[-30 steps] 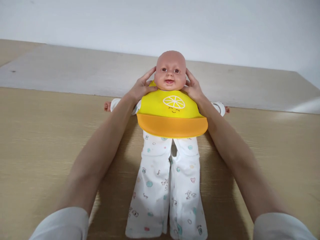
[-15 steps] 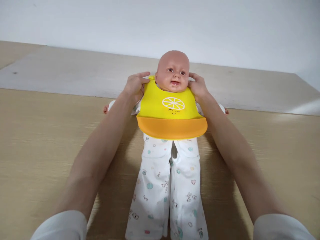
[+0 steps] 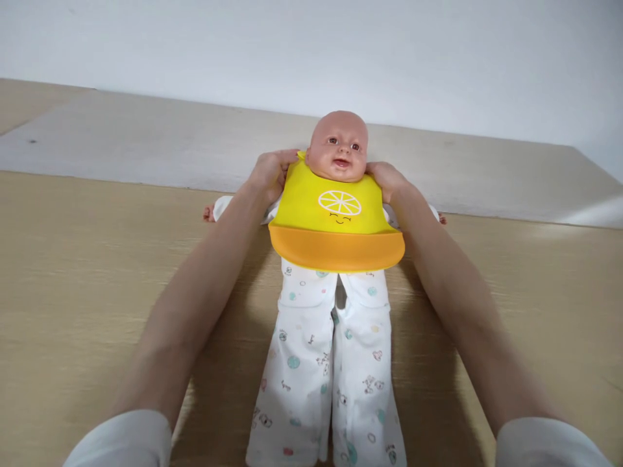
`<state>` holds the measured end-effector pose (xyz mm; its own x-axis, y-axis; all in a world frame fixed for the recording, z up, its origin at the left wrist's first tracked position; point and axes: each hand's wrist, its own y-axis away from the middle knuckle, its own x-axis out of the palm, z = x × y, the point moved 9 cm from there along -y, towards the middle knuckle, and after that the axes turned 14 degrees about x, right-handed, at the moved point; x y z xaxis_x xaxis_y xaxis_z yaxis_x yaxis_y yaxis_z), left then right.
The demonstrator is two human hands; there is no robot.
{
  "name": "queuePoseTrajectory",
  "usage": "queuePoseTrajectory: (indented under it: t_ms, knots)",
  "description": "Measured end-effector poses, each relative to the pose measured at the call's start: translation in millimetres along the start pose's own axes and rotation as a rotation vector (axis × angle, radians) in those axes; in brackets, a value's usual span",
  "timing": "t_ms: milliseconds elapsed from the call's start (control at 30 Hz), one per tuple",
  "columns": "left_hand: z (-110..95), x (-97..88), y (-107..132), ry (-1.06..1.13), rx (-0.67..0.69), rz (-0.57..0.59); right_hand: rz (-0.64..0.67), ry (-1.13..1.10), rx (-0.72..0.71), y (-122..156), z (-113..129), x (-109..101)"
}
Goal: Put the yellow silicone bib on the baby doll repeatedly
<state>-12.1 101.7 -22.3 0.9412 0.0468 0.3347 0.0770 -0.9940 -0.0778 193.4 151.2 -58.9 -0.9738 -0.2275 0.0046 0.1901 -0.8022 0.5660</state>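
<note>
A baby doll [image 3: 339, 146] lies on its back, feet towards me, in white printed clothes [image 3: 304, 350]. Over its chest is a yellow bib [image 3: 302, 194] with a white citrus slice and an orange catch pocket [image 3: 335, 250] at the bottom. At the neck's left side, my left hand [image 3: 270, 174] is closed with its fingers pinching the bib's upper corner. My right hand [image 3: 388, 180] is closed on the bib's edge at the other side of the neck, its fingertips partly hidden by the doll's head. The doll's arms stretch out sideways behind my forearms.
Beneath the doll is a light wood-coloured surface [image 3: 97, 279]. A greyish strip [image 3: 195, 143] crosses behind the doll's head, with a pale wall [image 3: 311, 52] beyond it.
The doll's head has shifted slightly down in view. Both hands have lowered a little beside the neck, and their earlier extended index fingers have curled in at the bib.
</note>
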Motion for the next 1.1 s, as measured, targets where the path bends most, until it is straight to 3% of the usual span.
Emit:
queuePoseTrajectory:
  t_ms: [233,400,633,1100]
  knots:
    - [-6.5,1.5,1.5,-0.070,0.047,0.043,0.113,0.013,-0.116,18.5,11.5,7.3]
    - [-2.3,-9.2,-4.6,-0.054,0.076,0.012,0.167,0.042,-0.175,34.8,13.4,10.2]
    - [9.7,-16.1,-9.0,0.008,0.047,-0.014,0.170,-0.009,-0.238,19.2,21.2,10.2]
    - [-4.7,-2.2,-1.9,0.045,0.077,0.050,0.169,-0.042,-0.235,14.7,21.1,3.1]
